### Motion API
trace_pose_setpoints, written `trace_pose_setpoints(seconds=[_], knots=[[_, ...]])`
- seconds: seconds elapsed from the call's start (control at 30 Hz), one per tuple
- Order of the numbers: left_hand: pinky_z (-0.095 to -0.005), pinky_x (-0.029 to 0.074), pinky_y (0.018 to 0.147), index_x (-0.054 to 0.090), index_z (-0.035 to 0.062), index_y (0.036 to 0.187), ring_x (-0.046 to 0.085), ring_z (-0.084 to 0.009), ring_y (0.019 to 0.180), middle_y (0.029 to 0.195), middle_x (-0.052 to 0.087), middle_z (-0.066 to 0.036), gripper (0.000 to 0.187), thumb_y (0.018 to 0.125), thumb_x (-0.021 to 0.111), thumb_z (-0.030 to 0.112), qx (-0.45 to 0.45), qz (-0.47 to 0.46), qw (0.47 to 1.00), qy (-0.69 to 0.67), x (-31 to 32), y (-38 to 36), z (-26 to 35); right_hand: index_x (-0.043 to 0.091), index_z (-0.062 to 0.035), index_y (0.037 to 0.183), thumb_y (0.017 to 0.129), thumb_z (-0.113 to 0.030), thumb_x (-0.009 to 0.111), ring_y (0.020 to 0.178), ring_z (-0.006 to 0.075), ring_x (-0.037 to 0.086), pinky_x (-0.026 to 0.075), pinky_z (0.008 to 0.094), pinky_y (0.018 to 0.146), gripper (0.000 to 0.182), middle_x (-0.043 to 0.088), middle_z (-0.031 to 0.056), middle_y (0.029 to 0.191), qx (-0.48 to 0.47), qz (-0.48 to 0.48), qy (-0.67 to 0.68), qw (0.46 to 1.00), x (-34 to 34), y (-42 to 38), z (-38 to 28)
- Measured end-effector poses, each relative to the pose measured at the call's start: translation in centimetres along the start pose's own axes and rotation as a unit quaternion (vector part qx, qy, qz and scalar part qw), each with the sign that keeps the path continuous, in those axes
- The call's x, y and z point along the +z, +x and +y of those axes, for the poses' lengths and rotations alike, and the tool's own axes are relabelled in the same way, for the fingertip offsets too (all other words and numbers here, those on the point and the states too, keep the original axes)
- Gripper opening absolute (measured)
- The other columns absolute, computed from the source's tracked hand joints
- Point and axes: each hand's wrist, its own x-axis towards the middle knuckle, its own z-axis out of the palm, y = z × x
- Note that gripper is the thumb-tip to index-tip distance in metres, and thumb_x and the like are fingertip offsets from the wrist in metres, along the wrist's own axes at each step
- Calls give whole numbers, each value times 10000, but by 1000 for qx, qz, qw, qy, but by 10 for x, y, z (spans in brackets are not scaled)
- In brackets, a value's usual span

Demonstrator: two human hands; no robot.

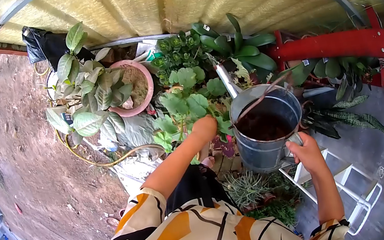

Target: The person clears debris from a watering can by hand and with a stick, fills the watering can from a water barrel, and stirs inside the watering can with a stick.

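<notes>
My right hand [306, 152] is closed round the side handle of a grey metal watering can [264, 151]. The can is held up with its open top facing me, and dark brown contents show inside. Its spout [227, 80] points away toward the plants. My left hand [205, 129] reaches in among the broad green leaves of a leafy plant [175, 103], left of the can. Its fingers are turned away and hidden, so I cannot see whether they grip anything.
A pink round pot [149, 87] of soil stands beside a large-leaved plant [86, 87]. A yellow hose [91, 162] curves across bare ground at left. To the right are a red beam [338, 45] and a white metal frame [351, 176]. Corrugated yellowish panels [141, 5] rise behind.
</notes>
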Motion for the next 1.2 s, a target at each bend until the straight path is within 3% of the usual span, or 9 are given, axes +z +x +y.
trace_pose_setpoints(seconds=[0.17,0.33,0.43,0.57,0.63,0.77,0.83,1.2], knots=[[-391,499,670,579,19,893,599,-322,821,940,546,-176,181,733,538,91,-14,44,999,-26,-12,2,-2,539,-43,791,773,-117,601,447,41,414,340,190,390,99,472,-31,574,-9,-25,5,1000,4,13,-11],[-402,488,705,542,77,1080,583,-330,866,1005,520,-171,368,713,568,75,-48,37,997,-53,-16,11,-9,538,-36,796,775,-111,597,443,43,414,340,192,386,98,472,-28,571,-1,-32,2,999,7,16,-15],[-399,487,711,538,89,1094,581,-322,879,1019,520,-161,377,718,567,79,-40,22,998,-46,-21,9,-9,534,-34,793,776,-109,592,436,47,414,341,195,383,96,473,-24,570,-8,-37,-12,999,7,15,-14],[-394,486,714,540,100,1095,580,-317,888,1037,516,-155,378,718,563,72,-46,17,997,-64,-21,8,-9,552,-34,832,778,-144,605,467,50,424,355,200,403,134,480,-20,592,9,-41,-19,999,2,11,-11],[-398,486,727,572,71,1001,578,-324,894,1026,522,-154,231,786,489,84,-50,28,996,-71,-21,7,-8,553,-33,836,778,-144,604,469,51,426,357,201,404,135,480,-20,594,15,-42,-22,999,2,7,-15],[-399,485,730,564,66,1006,578,-325,894,1037,517,-153,231,790,488,84,-49,45,994,-85,-16,8,-9,531,-32,794,783,-114,582,424,50,410,340,198,377,97,469,-23,559,26,-23,-30,999,-1,0,-21],[-403,485,730,556,63,1011,577,-325,899,1036,516,-156,229,795,485,90,-46,-1,998,-44,-25,8,-7,534,-30,800,783,-115,583,424,50,410,341,198,378,100,469,-23,558,30,-25,-34,999,-5,-3,-25],[-395,490,722,551,32,985,575,-327,904,1036,513,-180,267,719,551,47,-43,17,996,-73,-16,9,-7,536,-22,810,785,-125,592,425,55,419,350,201,376,120,471,-19,562,38,-40,-68,996,-12,-5,-35]])
